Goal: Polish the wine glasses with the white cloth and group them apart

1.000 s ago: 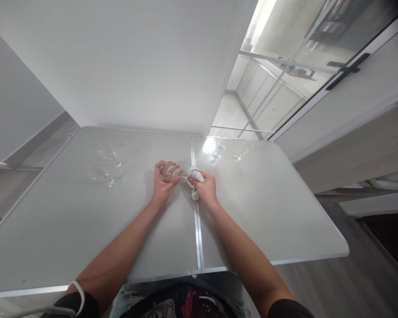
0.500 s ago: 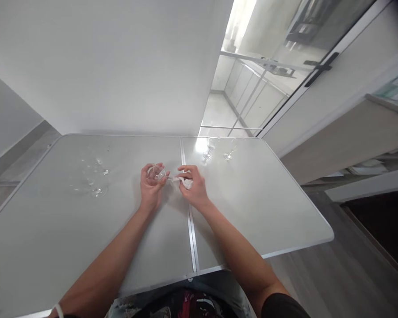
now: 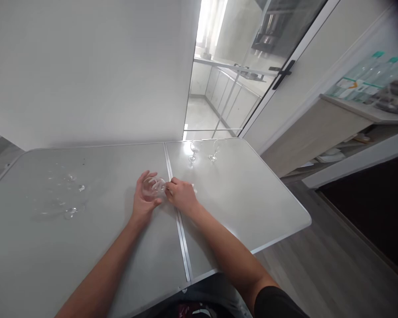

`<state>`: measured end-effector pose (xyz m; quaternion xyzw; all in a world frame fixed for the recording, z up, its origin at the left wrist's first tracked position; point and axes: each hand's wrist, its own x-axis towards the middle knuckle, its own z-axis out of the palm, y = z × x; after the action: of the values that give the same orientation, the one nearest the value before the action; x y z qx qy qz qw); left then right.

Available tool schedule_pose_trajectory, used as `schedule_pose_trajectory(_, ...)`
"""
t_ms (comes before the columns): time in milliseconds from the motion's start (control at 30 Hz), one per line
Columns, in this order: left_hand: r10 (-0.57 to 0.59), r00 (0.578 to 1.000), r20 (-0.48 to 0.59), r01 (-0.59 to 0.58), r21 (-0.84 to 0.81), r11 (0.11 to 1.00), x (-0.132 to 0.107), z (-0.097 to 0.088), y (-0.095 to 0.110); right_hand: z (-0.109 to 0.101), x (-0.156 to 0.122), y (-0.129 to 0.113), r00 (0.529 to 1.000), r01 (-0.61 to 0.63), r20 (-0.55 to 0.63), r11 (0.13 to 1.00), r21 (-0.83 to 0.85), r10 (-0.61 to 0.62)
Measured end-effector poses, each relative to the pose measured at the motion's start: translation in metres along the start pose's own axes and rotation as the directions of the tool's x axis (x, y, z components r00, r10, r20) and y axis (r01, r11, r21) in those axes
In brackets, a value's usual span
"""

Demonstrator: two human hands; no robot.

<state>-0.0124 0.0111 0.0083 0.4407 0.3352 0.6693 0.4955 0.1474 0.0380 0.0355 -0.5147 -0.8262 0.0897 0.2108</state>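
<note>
A clear wine glass (image 3: 153, 187) is held on its side above the middle of the table (image 3: 252, 198), with its bowl turned to the left edge and its stem turned to the right. The bowl is cupped by the left hand (image 3: 143, 197). Its fingers are curved around the far side, and its thumb is bent in along the near side, so the bowl is grasped from the left. The left arm is reached in over the near edge and slanted up toward the middle.

The stem end is pinched by the right hand (image 3: 181, 194), which is curled over the seam (image 3: 183, 240) with its back turned up. A bit of white cloth (image 3: 194, 188) is grasped there too, and its end can be seen poking out past the knuckles. How much of it is wrapped round the stem is hidden by the fingers. The right arm is stretched in over the near edge, right of the seam, and the elbow is covered partly by a black sleeve (image 3: 275, 302).

Two stemmed glasses (image 3: 213, 155) are stood by the far edge, right of the seam. More clear glasses (image 3: 71, 212) are grouped toward the left edge, but their shapes are hard to see.
</note>
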Motion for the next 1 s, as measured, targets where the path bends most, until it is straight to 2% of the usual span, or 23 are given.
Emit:
schedule_pose_trajectory(100, -0.014, 0.999, 0.04, 0.015, -0.039, 0.999, 0.001, 0.002, 0.003, -0.018, 0.006, 0.028, 0.989, -0.124, -0.083, 0.992, 0.003, 0.123)
schedule_pose_trajectory(167, -0.032, 0.998, 0.045, 0.034, -0.029, 0.999, 0.001, 0.001, 0.003, -0.034, 0.01, 0.056, 0.952, -0.229, -0.19, 0.97, 0.083, 0.241)
schedule_pose_trajectory(233, -0.035, 0.999, 0.038, 0.036, -0.006, 0.999, 0.0, 0.0, 0.001, -0.05, 0.01, 0.088, 0.873, -0.336, -0.291, 0.915, 0.225, 0.392)
schedule_pose_trajectory(333, -0.062, 0.998, 0.033, 0.061, 0.02, 0.998, -0.002, 0.0, -0.001, -0.068, 0.004, 0.134, 0.738, -0.499, -0.289, 0.782, 0.374, 0.61)
schedule_pose_trajectory(433, -0.095, 0.995, 0.023, 0.095, 0.011, 0.995, -0.002, 0.001, -0.002, -0.076, -0.007, 0.166, 0.653, -0.605, -0.251, 0.691, 0.395, 0.715)
schedule_pose_trajectory(567, -0.109, 0.994, 0.004, 0.109, 0.003, 0.994, -0.002, 0.001, -0.001, -0.071, -0.015, 0.185, 0.562, -0.704, -0.26, 0.619, 0.349, 0.785)
schedule_pose_trajectory(700, -0.106, 0.994, 0.017, 0.106, -0.011, 0.994, -0.002, 0.0, -0.001, -0.064, -0.015, 0.194, 0.539, -0.738, -0.263, 0.599, 0.309, 0.8)
schedule_pose_trajectory(1000, -0.119, 0.992, 0.037, 0.12, -0.018, 0.993, -0.002, 0.002, 0.001, -0.057, -0.016, 0.206, 0.548, -0.767, -0.251, 0.599, 0.231, 0.798)
